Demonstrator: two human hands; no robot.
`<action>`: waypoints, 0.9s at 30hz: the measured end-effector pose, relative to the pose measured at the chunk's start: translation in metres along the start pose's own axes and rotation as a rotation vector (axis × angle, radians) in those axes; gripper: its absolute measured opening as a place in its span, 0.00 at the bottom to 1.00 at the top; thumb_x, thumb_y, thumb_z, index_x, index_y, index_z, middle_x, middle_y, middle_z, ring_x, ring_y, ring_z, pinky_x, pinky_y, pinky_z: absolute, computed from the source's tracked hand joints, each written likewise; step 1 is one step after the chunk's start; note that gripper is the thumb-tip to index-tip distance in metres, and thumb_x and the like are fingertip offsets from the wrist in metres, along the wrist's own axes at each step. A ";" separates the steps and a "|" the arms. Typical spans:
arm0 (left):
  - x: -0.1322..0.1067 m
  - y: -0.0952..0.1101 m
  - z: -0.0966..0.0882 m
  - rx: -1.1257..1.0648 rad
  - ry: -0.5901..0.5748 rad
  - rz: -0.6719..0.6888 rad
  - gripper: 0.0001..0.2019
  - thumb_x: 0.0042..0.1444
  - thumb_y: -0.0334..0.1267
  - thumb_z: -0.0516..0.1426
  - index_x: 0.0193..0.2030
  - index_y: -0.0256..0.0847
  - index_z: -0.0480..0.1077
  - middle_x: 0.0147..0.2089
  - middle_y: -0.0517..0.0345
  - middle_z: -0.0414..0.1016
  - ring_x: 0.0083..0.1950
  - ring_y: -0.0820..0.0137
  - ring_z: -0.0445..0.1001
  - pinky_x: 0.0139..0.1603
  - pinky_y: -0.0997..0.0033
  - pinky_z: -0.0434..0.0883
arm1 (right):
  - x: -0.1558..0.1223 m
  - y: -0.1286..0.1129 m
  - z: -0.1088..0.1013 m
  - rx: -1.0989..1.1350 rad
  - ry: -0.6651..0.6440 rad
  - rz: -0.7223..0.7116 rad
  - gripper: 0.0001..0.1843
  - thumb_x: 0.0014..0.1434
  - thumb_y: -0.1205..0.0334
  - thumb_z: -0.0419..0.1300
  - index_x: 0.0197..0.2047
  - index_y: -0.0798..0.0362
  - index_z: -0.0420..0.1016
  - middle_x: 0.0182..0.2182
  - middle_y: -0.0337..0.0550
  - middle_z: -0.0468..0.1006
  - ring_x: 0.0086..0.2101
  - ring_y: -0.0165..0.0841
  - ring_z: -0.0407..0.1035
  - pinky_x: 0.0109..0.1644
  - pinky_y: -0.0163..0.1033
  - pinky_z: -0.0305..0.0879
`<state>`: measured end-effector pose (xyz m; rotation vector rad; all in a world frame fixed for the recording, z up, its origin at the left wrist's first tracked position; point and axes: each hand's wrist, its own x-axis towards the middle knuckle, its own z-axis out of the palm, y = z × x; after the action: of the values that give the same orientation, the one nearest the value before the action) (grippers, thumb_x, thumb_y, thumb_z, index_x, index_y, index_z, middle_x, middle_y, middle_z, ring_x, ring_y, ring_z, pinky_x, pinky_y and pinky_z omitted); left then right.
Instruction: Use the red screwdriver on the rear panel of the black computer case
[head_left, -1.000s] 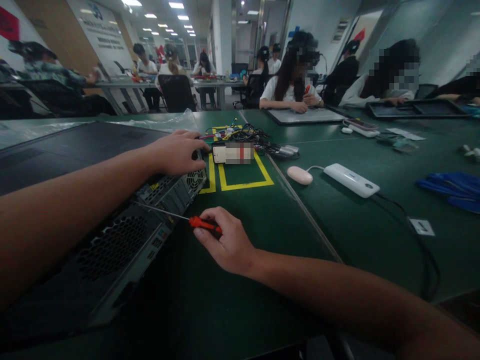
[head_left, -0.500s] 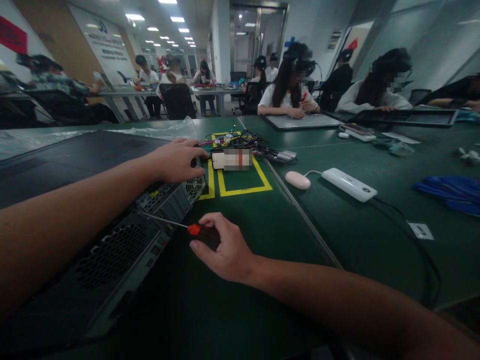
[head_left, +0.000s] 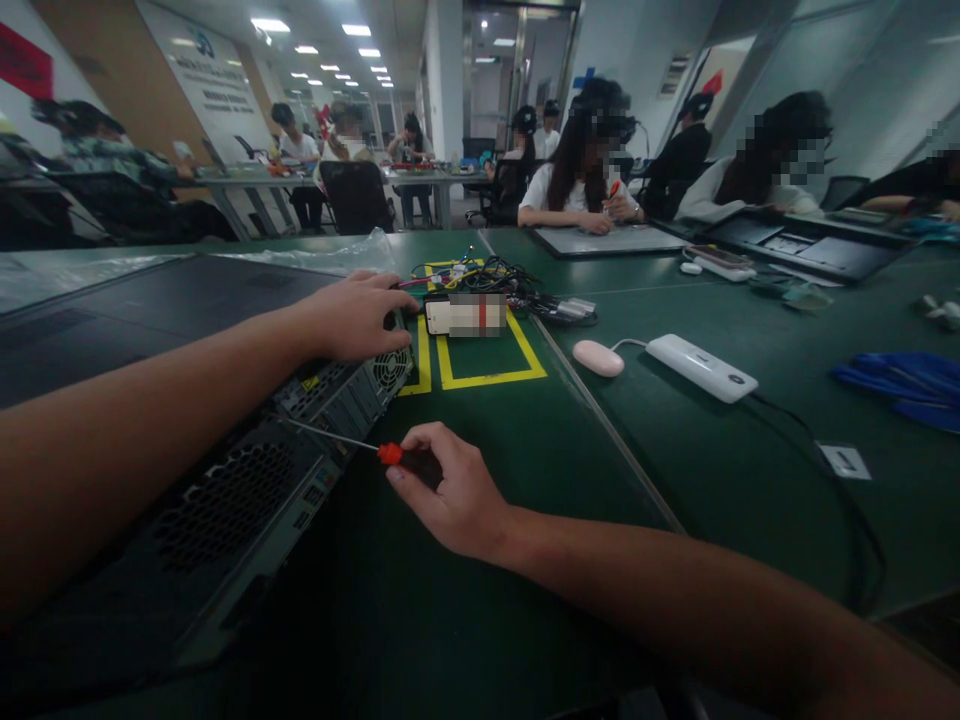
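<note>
A black computer case (head_left: 225, 290) lies on the green table, its back panel with vents and ports facing right. My left hand (head_left: 352, 315) rests across the far top edge of the case, thumb and fingers spread over the corner above a round fan grille (head_left: 391, 368). In my right hand (head_left: 457, 500) is a screwdriver (head_left: 390, 454) with a red and dark handle, gripped between thumb and fingers. Its thin shaft points left, with the tip at the back panel; whether it sits on a screw I cannot make out.
Beyond the case lie a tangle of cables (head_left: 510, 280) and a pale box (head_left: 465, 315) by yellow tape squares (head_left: 495, 380). To the right are a pink mouse-shaped object (head_left: 598, 358), a white power bank (head_left: 701, 367) and blue cloth (head_left: 900, 388). Co-workers sit across the table.
My right hand and the screwdriver have stayed nearly in place, with only a slight shift. My left hand keeps its hold on the case. Across the table, a co-worker's dark panel has tilted.
</note>
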<state>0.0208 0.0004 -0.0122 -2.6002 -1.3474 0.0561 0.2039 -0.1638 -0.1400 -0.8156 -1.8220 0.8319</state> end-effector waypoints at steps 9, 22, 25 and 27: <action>0.000 0.001 0.000 0.005 -0.003 -0.005 0.33 0.63 0.56 0.52 0.70 0.44 0.72 0.76 0.45 0.66 0.77 0.46 0.63 0.78 0.46 0.57 | 0.000 -0.001 0.000 0.015 -0.004 0.023 0.10 0.69 0.54 0.63 0.47 0.49 0.70 0.39 0.40 0.76 0.34 0.32 0.70 0.39 0.39 0.69; 0.000 -0.006 0.004 -0.017 0.024 0.022 0.34 0.63 0.59 0.52 0.71 0.47 0.72 0.78 0.49 0.64 0.77 0.47 0.62 0.78 0.47 0.55 | 0.000 0.001 0.000 -0.059 0.006 -0.044 0.11 0.72 0.52 0.61 0.49 0.50 0.73 0.41 0.43 0.79 0.37 0.34 0.72 0.45 0.41 0.70; 0.000 -0.004 0.003 -0.016 0.009 0.006 0.34 0.63 0.58 0.52 0.71 0.47 0.71 0.78 0.49 0.64 0.77 0.47 0.62 0.78 0.47 0.56 | 0.001 0.002 -0.001 -0.082 -0.001 -0.054 0.13 0.74 0.50 0.58 0.49 0.51 0.75 0.41 0.44 0.79 0.38 0.35 0.72 0.45 0.42 0.70; -0.001 -0.003 0.001 -0.009 0.004 0.000 0.33 0.63 0.58 0.51 0.71 0.47 0.72 0.78 0.49 0.65 0.77 0.47 0.62 0.77 0.48 0.56 | 0.002 0.002 -0.001 -0.081 -0.019 -0.053 0.14 0.75 0.50 0.57 0.48 0.52 0.75 0.40 0.44 0.78 0.37 0.34 0.72 0.45 0.42 0.71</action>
<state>0.0181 0.0018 -0.0131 -2.6066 -1.3500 0.0453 0.2042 -0.1609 -0.1408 -0.8101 -1.8963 0.7381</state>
